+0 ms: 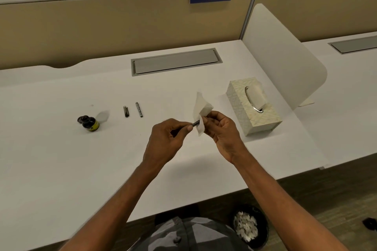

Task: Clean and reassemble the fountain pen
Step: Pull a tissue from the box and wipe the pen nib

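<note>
Above the white desk (61,159) my left hand (167,140) pinches a thin dark pen section (195,123), its tip pointing right. My right hand (221,131) holds a white tissue (202,111) wrapped around that tip, so the nib end is hidden. Two other pen parts lie on the desk further left: a short dark cap (126,111) and a longer grey barrel (139,109), side by side and apart. A small dark ink bottle (90,124) stands at the left, its cap (82,119) beside it.
A patterned tissue box (255,114) stands just right of my hands. A grey cable flap (175,62) is set into the desk at the back, and a white divider (285,63) rises at the right. A black bin (250,226) with crumpled tissues sits on the floor below.
</note>
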`<state>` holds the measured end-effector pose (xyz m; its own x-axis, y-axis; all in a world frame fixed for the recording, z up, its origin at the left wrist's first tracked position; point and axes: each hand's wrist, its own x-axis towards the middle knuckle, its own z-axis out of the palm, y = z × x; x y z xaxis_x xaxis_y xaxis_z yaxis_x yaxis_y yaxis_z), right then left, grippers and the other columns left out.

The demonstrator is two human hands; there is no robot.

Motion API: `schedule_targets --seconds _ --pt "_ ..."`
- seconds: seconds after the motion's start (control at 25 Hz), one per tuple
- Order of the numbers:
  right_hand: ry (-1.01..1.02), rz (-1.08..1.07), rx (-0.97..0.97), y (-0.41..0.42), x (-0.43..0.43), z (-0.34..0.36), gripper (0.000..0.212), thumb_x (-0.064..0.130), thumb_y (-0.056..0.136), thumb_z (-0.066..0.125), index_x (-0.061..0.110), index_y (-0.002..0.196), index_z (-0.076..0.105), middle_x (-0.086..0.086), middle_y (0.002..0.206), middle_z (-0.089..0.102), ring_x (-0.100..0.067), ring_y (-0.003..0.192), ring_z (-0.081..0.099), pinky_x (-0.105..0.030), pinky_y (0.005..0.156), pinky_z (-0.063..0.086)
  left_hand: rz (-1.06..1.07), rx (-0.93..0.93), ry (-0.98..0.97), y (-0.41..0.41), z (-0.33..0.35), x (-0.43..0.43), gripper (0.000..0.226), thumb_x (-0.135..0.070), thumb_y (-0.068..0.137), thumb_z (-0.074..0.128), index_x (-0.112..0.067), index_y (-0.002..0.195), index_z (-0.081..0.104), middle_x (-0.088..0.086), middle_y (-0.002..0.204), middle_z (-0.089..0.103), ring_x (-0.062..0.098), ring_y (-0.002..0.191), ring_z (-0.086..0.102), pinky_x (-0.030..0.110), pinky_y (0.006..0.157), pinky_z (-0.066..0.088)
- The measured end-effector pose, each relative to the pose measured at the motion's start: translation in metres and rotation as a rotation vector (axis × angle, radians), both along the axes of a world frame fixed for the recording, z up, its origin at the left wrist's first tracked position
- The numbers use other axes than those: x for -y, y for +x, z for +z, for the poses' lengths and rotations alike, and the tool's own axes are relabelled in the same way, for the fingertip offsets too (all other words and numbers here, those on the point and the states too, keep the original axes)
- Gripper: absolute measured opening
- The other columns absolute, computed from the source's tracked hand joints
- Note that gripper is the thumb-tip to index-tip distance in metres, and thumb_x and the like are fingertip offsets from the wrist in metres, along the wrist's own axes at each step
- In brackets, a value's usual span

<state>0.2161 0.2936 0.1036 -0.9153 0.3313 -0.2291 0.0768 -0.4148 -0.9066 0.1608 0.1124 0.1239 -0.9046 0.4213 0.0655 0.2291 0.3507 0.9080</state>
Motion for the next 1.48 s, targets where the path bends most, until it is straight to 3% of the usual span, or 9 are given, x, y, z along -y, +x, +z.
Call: schedule_targets --seconds 0.12,0.32,0.44,0.56,0.68,0.88,1.04,1.28,1.48 --pt "0.111 0.013 -0.013 0.001 0.003 0.001 0.014 0.009 0.095 0.07 0.013 0.109 0.072 -0.005 0.099 0.077 -0.016 0.09 0.071 -0.028 0.084 0.056 -0.076 0.175 -0.021 -0.004 0.003 0.004 0.018 -0.031 0.097 0.065 -0.021 0.096 0.081 -0.007 0.082 0.076 0.001 0.069 0.067 0.017 0.069 0.051" --pt "0.078 -0.055 -0.034 -0.003 0.002 0.008 0.017 0.006 0.099 0.063 0.013 0.113 0.07 -0.004 0.103 0.077 -0.013 0.095 0.072 -0.024 0.082 0.057 0.0 0.032 0.016 -0.003 0.004 0.008 0.011 -0.036 0.089 0.076 -0.03 0.098 0.08 -0.014 0.088 0.075 0.007 0.085 0.07 0.02 0.071 0.052" --pt "0.132 -0.104 -0.029 -0.005 -0.005 0.011 0.023 0.009 0.102 0.061 0.01 0.124 0.067 -0.012 0.117 0.074 -0.015 0.104 0.071 -0.026 0.08 0.058 0.067 0.058 0.084 -0.001 0.007 0.008 0.011 -0.036 0.089 0.076 -0.03 0.097 0.081 -0.013 0.084 0.075 0.008 0.08 0.069 0.019 0.068 0.049" --pt "0.173 -0.011 -0.036 -0.004 -0.001 0.016 0.026 0.013 0.102 0.062 0.014 0.127 0.068 -0.012 0.126 0.071 -0.02 0.112 0.07 -0.032 0.085 0.059 0.096 0.045 0.096 -0.001 0.008 0.006 0.01 -0.033 0.088 0.076 -0.029 0.096 0.081 -0.014 0.08 0.074 0.006 0.076 0.069 0.015 0.066 0.048" --pt "0.044 0.1 -0.064 -0.002 0.004 0.021 0.03 0.011 0.101 0.062 0.005 0.13 0.064 -0.016 0.131 0.069 -0.024 0.118 0.068 -0.04 0.097 0.057 0.1 0.012 0.064 -0.005 0.009 0.005 0.01 -0.033 0.088 0.077 -0.029 0.095 0.082 -0.015 0.079 0.074 0.002 0.077 0.07 0.016 0.068 0.05" --pt "0.034 0.115 -0.109 -0.005 0.003 0.023 0.04 0.014 0.09 0.07 -0.006 0.123 0.059 -0.011 0.112 0.073 -0.02 0.103 0.069 -0.03 0.091 0.054 0.02 0.086 -0.01 -0.009 0.02 0.004 0.017 -0.039 0.092 0.07 -0.027 0.087 0.081 -0.01 0.077 0.076 0.012 0.068 0.069 0.032 0.069 0.056" --pt "0.063 0.072 -0.148 -0.008 0.002 0.029 0.038 0.012 0.087 0.072 -0.002 0.121 0.061 -0.009 0.108 0.074 -0.018 0.099 0.071 -0.023 0.083 0.055 -0.093 0.275 0.027 -0.014 0.033 0.004 0.024 -0.041 0.097 0.063 -0.028 0.09 0.081 -0.009 0.077 0.074 0.006 0.065 0.064 0.022 0.072 0.053" --pt "0.026 0.045 -0.071 -0.012 0.002 0.025 0.033 0.003 0.095 0.066 0.005 0.128 0.065 -0.008 0.119 0.075 -0.015 0.108 0.072 -0.024 0.087 0.057 -0.042 -0.29 -0.066 -0.015 0.023 0.004 0.012 -0.035 0.089 0.076 -0.031 0.1 0.08 -0.011 0.08 0.072 0.013 0.075 0.065 0.024 0.066 0.051" --pt "0.179 0.03 -0.099 -0.016 0.004 0.024 0.027 0.004 0.097 0.065 0.014 0.122 0.07 -0.006 0.118 0.076 -0.016 0.109 0.072 -0.023 0.086 0.056 -0.082 0.263 -0.009 -0.018 0.032 0.005 0.022 -0.04 0.096 0.064 -0.026 0.094 0.081 -0.008 0.079 0.074 0.007 0.065 0.064 0.027 0.074 0.056"
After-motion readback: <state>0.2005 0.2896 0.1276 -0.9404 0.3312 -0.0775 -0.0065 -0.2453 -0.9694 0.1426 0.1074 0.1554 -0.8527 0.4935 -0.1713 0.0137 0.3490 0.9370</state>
